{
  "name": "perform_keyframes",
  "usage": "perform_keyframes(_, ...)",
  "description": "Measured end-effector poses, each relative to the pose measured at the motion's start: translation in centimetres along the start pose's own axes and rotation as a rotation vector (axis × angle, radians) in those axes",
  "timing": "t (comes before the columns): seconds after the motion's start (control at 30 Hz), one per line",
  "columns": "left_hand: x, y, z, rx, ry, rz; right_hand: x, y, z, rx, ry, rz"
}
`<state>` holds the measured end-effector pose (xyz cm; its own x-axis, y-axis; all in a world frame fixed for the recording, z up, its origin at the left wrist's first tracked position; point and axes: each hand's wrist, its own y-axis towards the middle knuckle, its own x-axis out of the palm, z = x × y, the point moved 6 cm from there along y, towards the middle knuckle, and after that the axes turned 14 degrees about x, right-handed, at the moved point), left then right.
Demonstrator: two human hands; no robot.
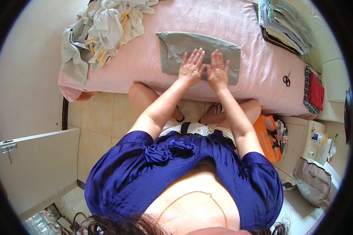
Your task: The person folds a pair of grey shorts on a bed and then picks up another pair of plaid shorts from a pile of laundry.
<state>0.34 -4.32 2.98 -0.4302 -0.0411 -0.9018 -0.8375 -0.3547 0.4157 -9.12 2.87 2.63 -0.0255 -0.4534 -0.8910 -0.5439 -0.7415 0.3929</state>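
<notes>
A grey-green cloth (173,53), folded into a flat, roughly rectangular shape, lies on the pink bed sheet (129,70) in front of me. Both hands are palm down on or just over its middle, close beside each other. My left hand (191,67) has its fingers pointing to the cloth's far edge, the thumb towards the other hand. My right hand (217,70) lies just to the right in the same pose. Neither hand grasps anything. Part of the cloth is hidden beneath them.
A heap of loose clothes (108,26) is at the bed's far left, a stack of folded clothes (285,26) at the far right. Scissors (287,79) lie near the right end, by a red folded cloth (315,91). An orange bag (266,138) stands beside my right knee.
</notes>
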Motion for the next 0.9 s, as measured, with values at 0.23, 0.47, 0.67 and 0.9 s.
perform_keyframes(0.23,-0.5,-3.6,-1.1,0.014,0.139,0.019,-0.6,-2.4,2.2,-0.042,0.013,-0.089)
perform_keyframes(0.47,-1.5,-6.8,-5.7,-0.151,0.156,0.031,-0.7,-3.2,7.2,0.023,0.016,-0.105)
perform_keyframes(0.67,-2.8,-6.1,-6.6,-0.200,0.146,0.006,-2.1,-1.9,6.8,0.050,-0.022,-0.056)
perform_keyframes(0.9,-1.3,2.5,-3.9,-0.073,-0.131,0.081,0.1,4.1,0.6,0.001,0.054,-0.041)
